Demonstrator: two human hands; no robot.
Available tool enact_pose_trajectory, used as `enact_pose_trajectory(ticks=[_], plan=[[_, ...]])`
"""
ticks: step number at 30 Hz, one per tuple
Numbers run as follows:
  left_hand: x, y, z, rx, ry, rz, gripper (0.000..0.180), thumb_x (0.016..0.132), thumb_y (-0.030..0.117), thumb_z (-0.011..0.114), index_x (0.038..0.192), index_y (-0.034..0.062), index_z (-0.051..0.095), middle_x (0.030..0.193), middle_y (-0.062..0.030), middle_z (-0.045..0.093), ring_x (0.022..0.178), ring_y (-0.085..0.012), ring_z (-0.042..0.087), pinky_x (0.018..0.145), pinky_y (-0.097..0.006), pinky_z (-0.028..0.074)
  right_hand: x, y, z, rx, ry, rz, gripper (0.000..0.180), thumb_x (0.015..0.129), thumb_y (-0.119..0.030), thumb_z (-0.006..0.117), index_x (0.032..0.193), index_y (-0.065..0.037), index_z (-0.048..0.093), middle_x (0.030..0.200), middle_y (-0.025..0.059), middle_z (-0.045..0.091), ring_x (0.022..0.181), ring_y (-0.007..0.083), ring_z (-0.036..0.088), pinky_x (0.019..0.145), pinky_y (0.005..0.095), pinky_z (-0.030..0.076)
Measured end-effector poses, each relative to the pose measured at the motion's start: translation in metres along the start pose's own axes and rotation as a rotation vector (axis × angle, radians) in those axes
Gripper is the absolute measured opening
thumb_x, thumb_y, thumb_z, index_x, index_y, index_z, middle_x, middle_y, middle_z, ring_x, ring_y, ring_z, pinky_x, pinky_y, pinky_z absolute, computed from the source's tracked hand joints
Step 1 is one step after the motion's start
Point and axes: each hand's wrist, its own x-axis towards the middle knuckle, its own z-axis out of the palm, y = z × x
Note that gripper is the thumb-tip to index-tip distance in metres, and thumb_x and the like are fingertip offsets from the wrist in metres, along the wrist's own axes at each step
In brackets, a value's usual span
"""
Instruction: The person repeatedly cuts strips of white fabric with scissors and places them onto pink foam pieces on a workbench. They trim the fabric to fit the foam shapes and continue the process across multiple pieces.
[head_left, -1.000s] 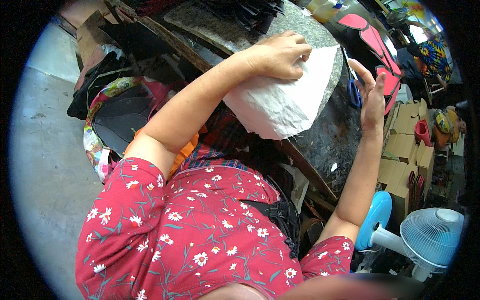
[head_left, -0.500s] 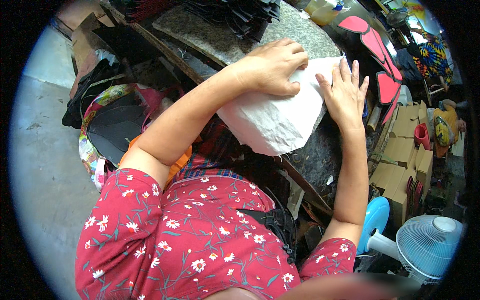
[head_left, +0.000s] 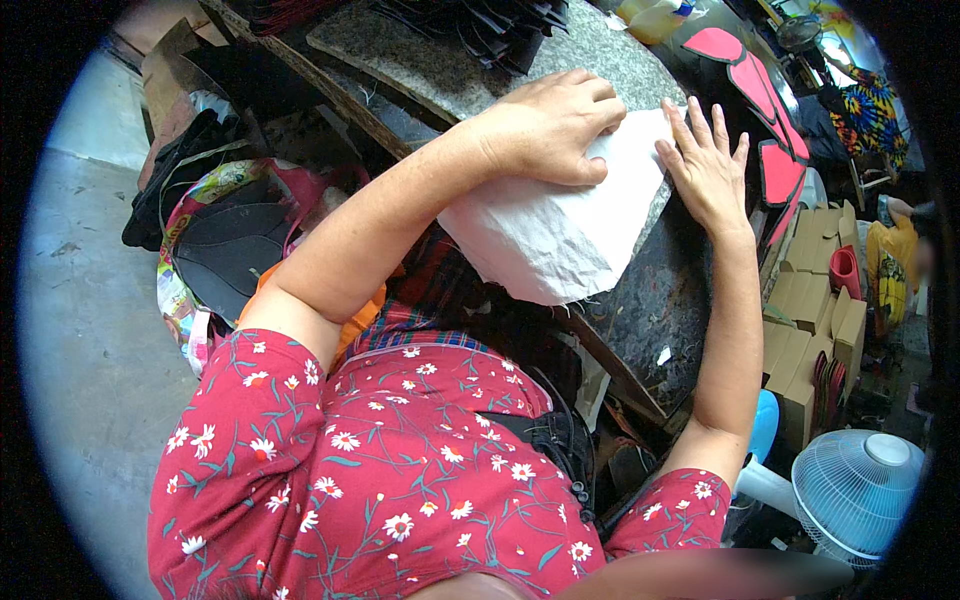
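A crumpled white sheet of fabric (head_left: 560, 230) lies on a grey stone slab (head_left: 640, 70) and hangs over its near edge. My left hand (head_left: 550, 125) rests palm down on the sheet's upper left part, fingers curled toward its top edge. My right hand (head_left: 705, 165) lies flat with fingers spread on the sheet's right edge, pressing it against the dark worktop (head_left: 670, 290).
A pile of dark cut pieces (head_left: 500, 25) sits at the slab's far side. Red and pink shaped pieces (head_left: 760, 90) lie to the right. Cardboard boxes (head_left: 810, 300) and a white-blue fan (head_left: 850, 490) stand at lower right. A bag of dark pieces (head_left: 220, 250) sits on the left floor.
My right hand came down from a raised position onto the sheet's right edge and now lies flat there. My left hand stayed on the sheet, which is spread flatter.
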Motion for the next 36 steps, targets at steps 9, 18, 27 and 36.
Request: enact_pose_trajectory(ticks=[9, 18, 27, 36], plan=[[0.0, -0.006, 0.007, 0.001, 0.074, 0.061, 0.037, 0.077, 0.028, 0.064, 0.104, 0.0021, 0.059, 0.115, -0.018, 0.059, 0.115, -0.0358, 0.053, 0.102, -0.044, 0.044, -0.009, -0.001, 0.0, 0.049, 0.038, -0.092, 0.055, 0.099, -0.063, 0.033, 0.152, -0.046, 0.034, 0.162, 0.0077, 0.029, 0.151, 0.034, 0.02, 0.117, 0.0665, 0.011], [0.003, -0.013, 0.015, -0.113, 0.209, 0.007, 0.017, 0.084, 0.009, 0.053, 0.099, -0.0002, 0.054, 0.102, -0.0178, 0.056, 0.102, -0.0364, 0.056, 0.091, -0.044, 0.045, -0.014, -0.017, -0.01, 0.064, 0.062, -0.146, 0.055, 0.099, -0.063, 0.033, 0.151, -0.047, 0.034, 0.163, 0.0067, 0.029, 0.151, 0.0344, 0.021, 0.118, 0.064, 0.011], [0.003, -0.016, 0.02, -0.08, 0.226, -0.041, 0.016, 0.083, 0.009, 0.056, 0.097, 0.0008, 0.055, 0.103, -0.017, 0.056, 0.102, -0.0361, 0.056, 0.092, -0.045, 0.044, -0.029, -0.043, -0.029, 0.259, 0.059, -0.235, 0.057, 0.099, -0.064, 0.03, 0.152, -0.044, 0.036, 0.163, 0.0068, 0.027, 0.151, 0.0349, 0.018, 0.119, 0.0629, 0.006], [0.006, -0.014, 0.02, -0.01, 0.177, -0.101, 0.017, 0.084, 0.013, 0.057, 0.098, 0.0019, 0.059, 0.106, -0.0165, 0.058, 0.106, -0.0342, 0.057, 0.095, -0.044, 0.045, -0.047, -0.02, -0.042, 1.276, -0.209, -0.046, 0.107, 0.087, -0.084, -0.002, 0.122, -0.015, 0.072, 0.163, 0.0074, 0.026, 0.154, 0.0303, 0.007, 0.122, 0.05, -0.002]])
